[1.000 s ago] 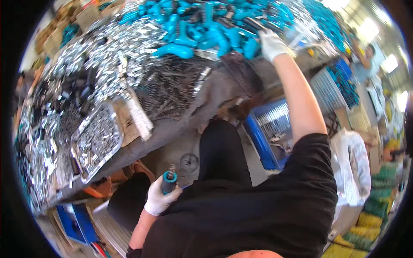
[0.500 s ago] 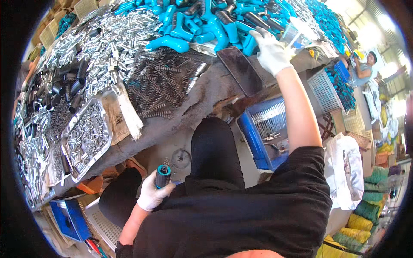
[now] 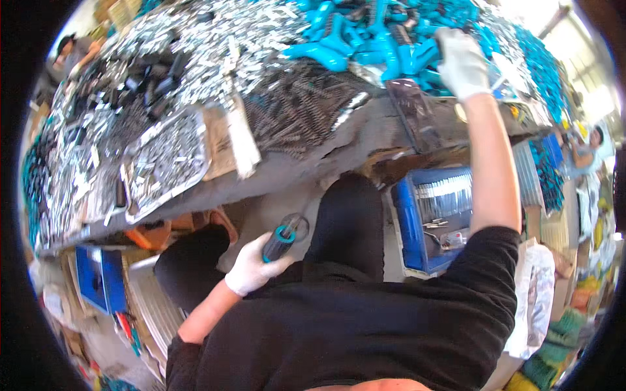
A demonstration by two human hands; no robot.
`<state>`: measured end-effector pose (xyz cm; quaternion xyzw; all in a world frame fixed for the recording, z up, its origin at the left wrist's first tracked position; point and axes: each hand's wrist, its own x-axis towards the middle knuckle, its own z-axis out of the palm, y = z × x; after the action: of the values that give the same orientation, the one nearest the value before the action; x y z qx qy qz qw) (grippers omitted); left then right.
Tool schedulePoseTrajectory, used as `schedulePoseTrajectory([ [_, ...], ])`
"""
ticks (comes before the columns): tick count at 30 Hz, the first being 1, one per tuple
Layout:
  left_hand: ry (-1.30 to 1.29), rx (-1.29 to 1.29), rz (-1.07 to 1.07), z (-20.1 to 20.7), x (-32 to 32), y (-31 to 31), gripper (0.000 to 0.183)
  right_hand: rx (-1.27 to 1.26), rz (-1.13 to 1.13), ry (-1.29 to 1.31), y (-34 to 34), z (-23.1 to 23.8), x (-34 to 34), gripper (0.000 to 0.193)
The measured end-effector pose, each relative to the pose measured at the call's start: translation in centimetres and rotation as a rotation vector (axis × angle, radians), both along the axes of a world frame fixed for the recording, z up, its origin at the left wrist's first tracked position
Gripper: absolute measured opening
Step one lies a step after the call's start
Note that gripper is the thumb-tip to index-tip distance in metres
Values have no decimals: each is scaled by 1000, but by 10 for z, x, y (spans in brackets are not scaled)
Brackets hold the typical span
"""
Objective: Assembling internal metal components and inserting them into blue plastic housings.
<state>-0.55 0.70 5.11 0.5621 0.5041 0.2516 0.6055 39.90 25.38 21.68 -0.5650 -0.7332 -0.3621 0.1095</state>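
In my gloved left hand (image 3: 253, 268), closed around it above my lap, is a black cylindrical handle (image 3: 278, 245) with a teal rim at its upper end. A short blurred metal end, perhaps a spring, shows in that opening. My gloved right hand (image 3: 464, 64) reaches over the far bench into a heap of teal curved plastic handles (image 3: 385, 55). Its fingers look curled down among the parts; what they grip is hidden and blurred. A dark flat phone-like slab (image 3: 412, 116) lies on the bench edge just below that hand.
Black springs (image 3: 297, 107), silver metal pieces (image 3: 261, 32) and a metal tray of small parts (image 3: 171, 153) cover the bench. A blue crate (image 3: 411, 221) stands right of my knee, another blue bin (image 3: 101, 277) at left. Other people (image 3: 77, 53) are at far left and right.
The view has swung, shifting the bench rightward in the picture. My right hand's fingers have curled from stretched out over the teal heap. The left-hand handle leans more to the right, and less spring shows.
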Motion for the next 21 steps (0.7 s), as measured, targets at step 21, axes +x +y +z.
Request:
schedulePoseTrajectory([
  [21, -146, -30, 136, 18, -29, -49, 29, -811, -272, 463, -35, -48, -33, 72],
])
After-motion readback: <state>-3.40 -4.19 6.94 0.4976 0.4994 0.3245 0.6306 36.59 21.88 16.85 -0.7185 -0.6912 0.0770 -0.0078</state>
